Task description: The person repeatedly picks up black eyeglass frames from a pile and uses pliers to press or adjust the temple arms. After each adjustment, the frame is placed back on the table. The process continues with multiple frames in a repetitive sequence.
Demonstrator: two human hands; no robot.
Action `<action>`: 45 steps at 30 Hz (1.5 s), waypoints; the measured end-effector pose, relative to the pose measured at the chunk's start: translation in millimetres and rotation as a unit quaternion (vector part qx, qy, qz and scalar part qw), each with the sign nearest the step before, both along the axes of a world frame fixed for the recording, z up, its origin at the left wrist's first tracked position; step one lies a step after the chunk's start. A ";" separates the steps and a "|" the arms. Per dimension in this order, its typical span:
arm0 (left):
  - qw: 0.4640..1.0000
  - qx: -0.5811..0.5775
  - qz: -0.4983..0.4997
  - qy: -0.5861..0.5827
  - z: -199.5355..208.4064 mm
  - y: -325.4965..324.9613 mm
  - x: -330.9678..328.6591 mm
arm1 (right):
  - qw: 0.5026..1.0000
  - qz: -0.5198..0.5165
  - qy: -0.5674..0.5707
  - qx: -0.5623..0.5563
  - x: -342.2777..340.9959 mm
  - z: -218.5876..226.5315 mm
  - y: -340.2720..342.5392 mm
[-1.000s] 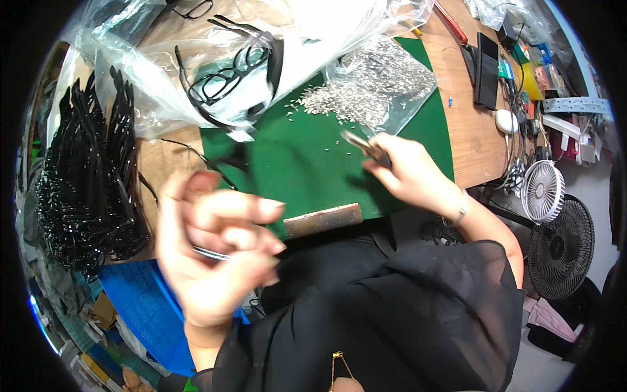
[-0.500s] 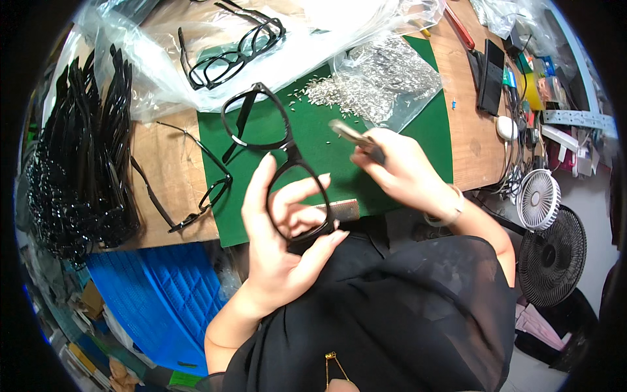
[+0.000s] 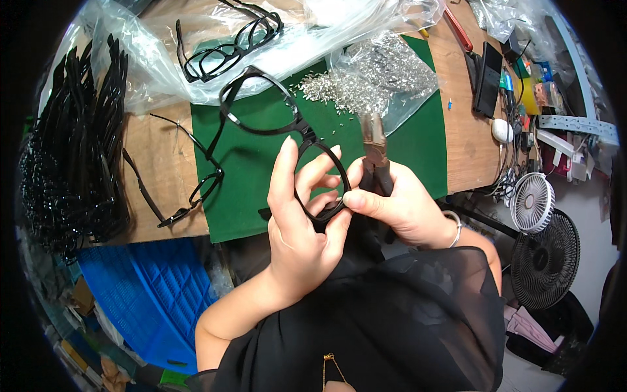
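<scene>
Black eyeglass frames [image 3: 302,126] are held up over the green mat [image 3: 245,209], with my left hand [image 3: 294,238] gripping the lower rim between its fingers and thumb. One temple extends to the left behind the upper rim. My right hand [image 3: 415,206] is closed around a pair of pliers [image 3: 375,151], whose jaws point away from me. The right thumb and fingertip touch the outer edge of the rim beside the left hand. Beyond the pliers, small silvery metal pieces [image 3: 333,91] spill from a clear plastic bag [image 3: 398,65].
Another black eyeglass frame [image 3: 175,214] lies at the mat's left edge. More glasses [image 3: 228,49] rest on plastic sheeting at the back. A large heap of black frames [image 3: 72,157] stands far left, above a blue crate [image 3: 150,294]. A phone [image 3: 488,80], cables and fans [image 3: 532,202] are right.
My right hand has moved down and left, bringing its fingers onto the eyeglass frame. The pliers have turned upright. My left hand and the frame have shifted slightly right.
</scene>
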State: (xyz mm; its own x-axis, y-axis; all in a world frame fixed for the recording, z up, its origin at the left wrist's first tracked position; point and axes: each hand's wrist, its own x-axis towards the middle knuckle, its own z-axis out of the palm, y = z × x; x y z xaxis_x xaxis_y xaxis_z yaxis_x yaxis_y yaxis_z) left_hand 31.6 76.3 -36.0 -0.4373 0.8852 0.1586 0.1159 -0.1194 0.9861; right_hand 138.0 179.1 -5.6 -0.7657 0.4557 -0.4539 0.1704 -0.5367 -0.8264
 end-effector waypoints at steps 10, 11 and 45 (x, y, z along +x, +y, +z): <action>0.997 0.004 -0.055 -0.056 10.7 -5.2 -17.7 | 0.995 0.093 -0.034 0.010 -5.5 4.1 3.5; 0.996 0.017 -0.057 -0.068 10.9 -5.8 -17.6 | 0.995 0.096 -0.030 0.009 -5.9 5.0 3.0; 0.969 -0.057 -0.084 -0.225 35.9 -22.0 -34.0 | 0.981 0.174 -0.016 0.089 2.0 14.8 10.9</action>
State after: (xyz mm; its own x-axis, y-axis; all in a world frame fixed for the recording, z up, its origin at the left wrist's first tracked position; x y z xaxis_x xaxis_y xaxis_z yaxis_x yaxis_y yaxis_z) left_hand -2.4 54.3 0.0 -0.2875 0.9506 -0.1171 -0.3413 0.0126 0.9399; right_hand 140.0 190.0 9.1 -0.8756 0.2441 -0.4169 0.3444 -0.2898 -0.8930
